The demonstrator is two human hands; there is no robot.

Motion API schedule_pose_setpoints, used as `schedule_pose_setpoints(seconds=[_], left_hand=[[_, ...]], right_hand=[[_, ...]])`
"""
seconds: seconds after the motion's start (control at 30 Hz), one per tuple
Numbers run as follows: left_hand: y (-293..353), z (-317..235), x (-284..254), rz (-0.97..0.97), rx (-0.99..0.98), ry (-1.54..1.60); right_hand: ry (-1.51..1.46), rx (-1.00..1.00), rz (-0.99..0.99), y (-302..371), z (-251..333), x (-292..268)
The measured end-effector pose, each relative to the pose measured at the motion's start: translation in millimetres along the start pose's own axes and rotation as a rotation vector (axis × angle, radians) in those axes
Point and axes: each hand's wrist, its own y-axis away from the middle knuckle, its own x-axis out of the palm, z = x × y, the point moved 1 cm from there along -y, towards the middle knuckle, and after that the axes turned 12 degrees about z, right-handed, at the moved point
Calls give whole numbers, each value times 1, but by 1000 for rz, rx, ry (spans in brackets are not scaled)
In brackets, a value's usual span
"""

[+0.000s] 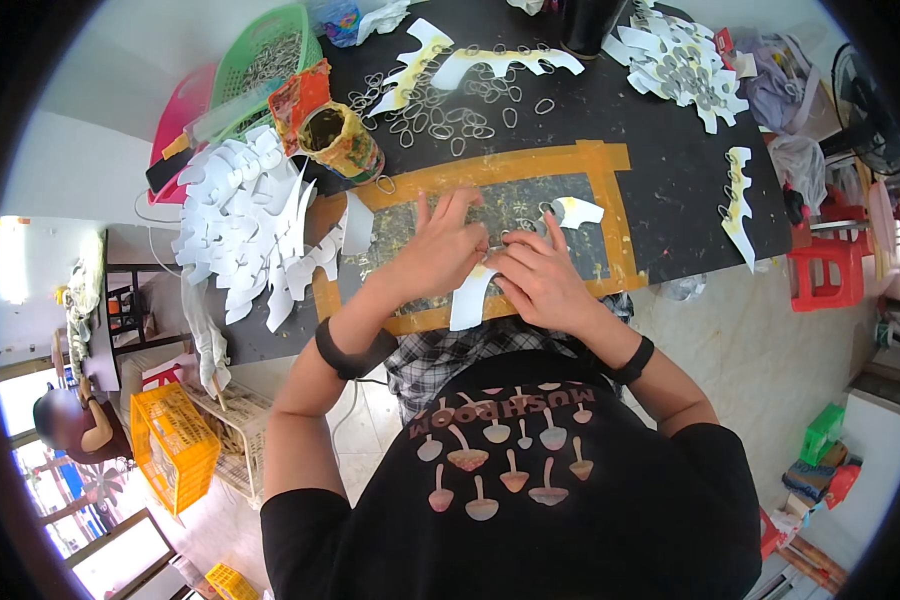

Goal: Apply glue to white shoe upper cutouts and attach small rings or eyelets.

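Note:
A white, curved cut-out piece with tabs [469,302] lies on the tape-edged dark work board [395,228], both hands over its middle. My left hand [442,250] is closed, thumb and fingertips pinched at the piece's inner edge, where a bit of grey metal ring shows. What exactly those fingertips hold is hidden. Close beside it, my right hand [542,278] pinches the piece, one finger raised. The piece's far end [578,211] emerges beyond my right hand, with a ring near it.
Left of the board sits a heap of white cut pieces [235,205], beside a glue-smeared can [342,140]. Loose metal rings [435,110] and ringed pieces [505,65] lie behind. Another ringed piece [737,210] is at right; a green basket [270,60] holds more rings.

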Motion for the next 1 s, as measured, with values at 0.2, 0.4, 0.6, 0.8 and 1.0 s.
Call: schedule_pose_setpoints(seconds=[0.2,0.4,0.6,0.8,1.0], left_hand=[[-6,-5,-4,-47,130,-39],[4,-4,13,-226,163,-229],[16,-8,5,-197,143,-45],[8,0,0,-124,253,-52],[10,11,13,-356,407,-32]], right_hand=[[-111,62,15,1,-2,0],[-118,71,-11,1,-3,1],[-28,7,-23,1,-3,2],[-3,-3,-10,2,-4,3],[3,17,-4,0,-1,2]])
